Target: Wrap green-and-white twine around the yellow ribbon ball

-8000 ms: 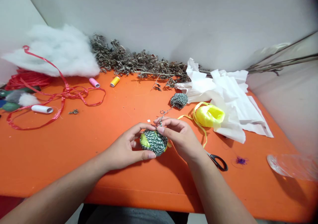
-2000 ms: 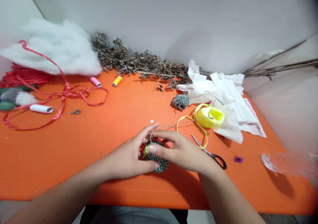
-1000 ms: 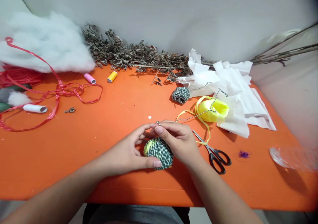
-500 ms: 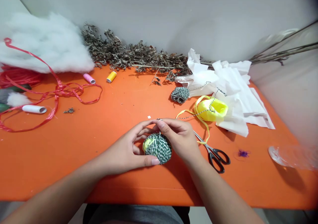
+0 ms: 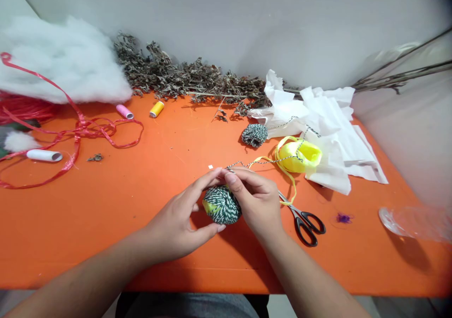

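Note:
A round ball (image 5: 223,206) wrapped in green-and-white twisted string, with a yellow patch on its left side, sits between my hands near the table's front. My left hand (image 5: 187,219) curls around its left side, thumb on the lower edge and fingers behind the top. At the upper right, my right hand (image 5: 256,193) pinches the string (image 5: 240,163) between thumb and fingers. From there the string runs right, over a yellow ribbon roll (image 5: 300,155), and on to a small bundle of the same string (image 5: 254,135).
Black-handled scissors (image 5: 306,224) lie right of my right hand. White paper (image 5: 328,134), dried plant stems (image 5: 197,78) and white stuffing (image 5: 67,64) line the back. Red ribbon (image 5: 78,134) and thread spools (image 5: 157,109) are at left; a clear plastic cup (image 5: 406,221) lies far right.
The ball has turned between my hands, showing a different side of its wrapping. The string behind my right hand has come up into view above the fingers.

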`<state>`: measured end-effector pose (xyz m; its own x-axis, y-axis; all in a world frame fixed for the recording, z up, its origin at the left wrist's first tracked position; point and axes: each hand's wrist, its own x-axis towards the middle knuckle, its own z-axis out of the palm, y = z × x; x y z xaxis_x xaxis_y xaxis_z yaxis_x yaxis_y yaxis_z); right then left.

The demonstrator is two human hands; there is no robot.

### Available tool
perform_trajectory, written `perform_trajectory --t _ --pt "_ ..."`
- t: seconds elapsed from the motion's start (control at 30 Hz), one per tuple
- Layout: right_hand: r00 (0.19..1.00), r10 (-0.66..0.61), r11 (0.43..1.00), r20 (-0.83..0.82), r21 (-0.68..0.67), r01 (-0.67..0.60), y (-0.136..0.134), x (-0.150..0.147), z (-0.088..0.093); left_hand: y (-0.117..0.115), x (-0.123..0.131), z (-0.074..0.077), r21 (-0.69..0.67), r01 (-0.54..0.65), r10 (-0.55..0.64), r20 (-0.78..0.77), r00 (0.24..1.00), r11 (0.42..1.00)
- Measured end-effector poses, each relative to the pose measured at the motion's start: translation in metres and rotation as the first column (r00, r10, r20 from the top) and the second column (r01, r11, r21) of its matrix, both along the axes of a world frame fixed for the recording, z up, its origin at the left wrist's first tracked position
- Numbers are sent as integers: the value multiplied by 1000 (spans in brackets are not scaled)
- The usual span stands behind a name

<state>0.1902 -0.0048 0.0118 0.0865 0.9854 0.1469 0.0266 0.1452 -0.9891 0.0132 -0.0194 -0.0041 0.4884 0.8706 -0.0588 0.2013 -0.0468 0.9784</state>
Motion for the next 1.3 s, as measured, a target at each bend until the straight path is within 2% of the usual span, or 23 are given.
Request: perform_trajectory --t 0.13,0.23,0.53,0.7,0.93,1.1,1.3 --pt "1000 1 1000 -19 10 -1 -1 2 3 -1 -1 -1 204 19 -15 -21 1000 979" --pt "999 -4 1000 -40 31 5 -2 3 4 -1 -1 0 288 34 -17 -60 998 957" --pt "995 -34 999 -97 14 36 -3 4 -2 0 0 1 283 8 -3 -17 1000 959" --pt "996 -49 999 -73 11 50 -2 6 -2 3 0 3 265 51 -37 -58 998 963" --pt "997 -14 1000 -76 -7 13 1 5 3 3 -1 -3 294 77 -74 -23 997 953" --pt "992 21 997 -122 -69 -29 4 8 2 4 -3 -1 398 92 -96 -10 995 913" --pt "975 152 961 -160 -208 -184 8 14 0 10 -4 3 495 196 -182 -78 980 847"
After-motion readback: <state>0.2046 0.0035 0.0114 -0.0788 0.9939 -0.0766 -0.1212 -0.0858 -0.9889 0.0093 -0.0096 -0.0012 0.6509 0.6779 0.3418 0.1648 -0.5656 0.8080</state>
